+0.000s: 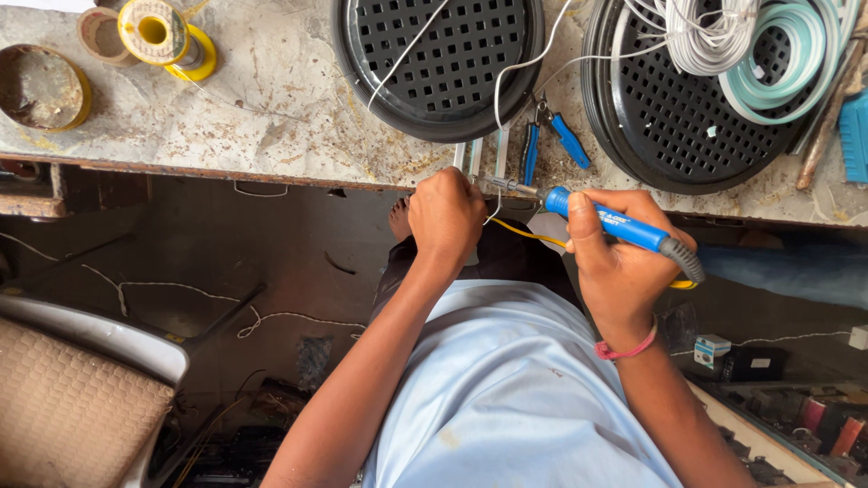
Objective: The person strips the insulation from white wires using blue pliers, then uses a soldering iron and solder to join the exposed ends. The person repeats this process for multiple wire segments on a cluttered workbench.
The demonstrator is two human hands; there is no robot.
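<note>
My right hand grips a blue-handled soldering iron, its metal tip pointing left toward my left hand at the bench edge. My left hand is closed over a small part with white strips and thin wires at the edge of the worn bench; what it pinches is hidden under the fingers. A yellow wire runs below the two hands. The iron's tip lies right beside my left knuckles.
Two round black perforated grilles lie on the bench, the right one under coils of white wire and pale green strip. Blue-handled pliers lie between them. A solder spool and rusty tin sit far left. A chair stands lower left.
</note>
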